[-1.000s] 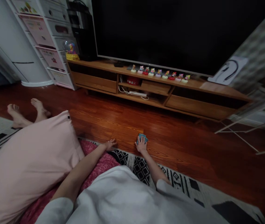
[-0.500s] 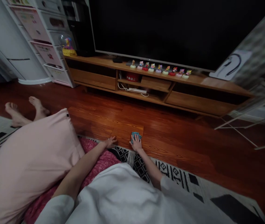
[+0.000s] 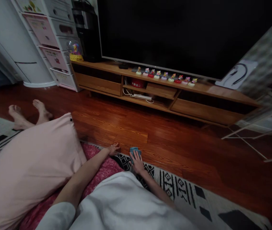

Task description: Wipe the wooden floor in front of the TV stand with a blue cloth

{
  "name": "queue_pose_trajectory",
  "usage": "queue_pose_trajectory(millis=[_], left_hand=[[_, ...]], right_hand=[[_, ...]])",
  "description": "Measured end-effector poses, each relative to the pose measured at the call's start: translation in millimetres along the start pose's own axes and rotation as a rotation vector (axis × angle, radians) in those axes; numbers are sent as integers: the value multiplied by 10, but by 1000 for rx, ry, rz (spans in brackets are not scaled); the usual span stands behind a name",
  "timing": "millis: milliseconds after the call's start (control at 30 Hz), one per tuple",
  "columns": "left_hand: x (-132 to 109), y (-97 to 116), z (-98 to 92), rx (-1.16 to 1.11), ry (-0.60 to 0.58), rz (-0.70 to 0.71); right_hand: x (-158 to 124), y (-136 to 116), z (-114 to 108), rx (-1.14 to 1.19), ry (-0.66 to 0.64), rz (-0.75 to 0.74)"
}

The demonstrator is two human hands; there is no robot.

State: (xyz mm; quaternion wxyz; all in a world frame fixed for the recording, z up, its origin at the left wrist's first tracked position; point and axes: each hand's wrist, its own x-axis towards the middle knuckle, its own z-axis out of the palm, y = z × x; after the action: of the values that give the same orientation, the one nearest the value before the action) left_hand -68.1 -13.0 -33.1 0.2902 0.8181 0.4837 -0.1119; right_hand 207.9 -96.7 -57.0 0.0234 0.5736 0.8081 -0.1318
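My right hand (image 3: 138,163) lies over a folded blue cloth (image 3: 134,149), its fingers stretched across the top and pressing it down. The cloth is at the border between the wooden floor and the patterned rug, and the palm hides part of it. To the left, my left hand (image 3: 113,149) rests on the floor near the rug's edge, fingers apart and holding nothing. Below that hand, red patterned fabric (image 3: 102,166) covers a leg.
A pink cushion (image 3: 37,159) fills the left side, with bare feet (image 3: 40,110) beyond it. Ahead stands a low wooden TV stand (image 3: 97,83) bearing small figurines (image 3: 164,76) and a large television (image 3: 174,35). A white-legged rack (image 3: 248,134) is at right.
My right hand has drawn the blue cloth back toward me and slightly left, from the floor to the rug's edge. My left hand stays in place. The view has shifted slightly.
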Motion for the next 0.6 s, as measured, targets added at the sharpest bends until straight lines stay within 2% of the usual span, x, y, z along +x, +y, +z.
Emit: queue_pose_trajectory(millis=[67, 133, 333, 433, 500, 600], left_hand=[[1, 6, 5, -12, -11, -6], [-10, 8, -3, -15, -12, 8], [-70, 24, -78, 18, -24, 16], [-81, 41, -95, 4, -22, -3], [-78, 39, -90, -9, -15, -2], [-54, 13, -66, -7, -9, 11]], right_hand=[[-90, -28, 74, 15, 16, -3], [-19, -37, 22, 28, 14, 16], [680, -18, -550, 68, -37, 124], [898, -62, -739, 89, -50, 195], [897, -97, -737, 95, -46, 195], [667, -115, -529, 91, -27, 95]])
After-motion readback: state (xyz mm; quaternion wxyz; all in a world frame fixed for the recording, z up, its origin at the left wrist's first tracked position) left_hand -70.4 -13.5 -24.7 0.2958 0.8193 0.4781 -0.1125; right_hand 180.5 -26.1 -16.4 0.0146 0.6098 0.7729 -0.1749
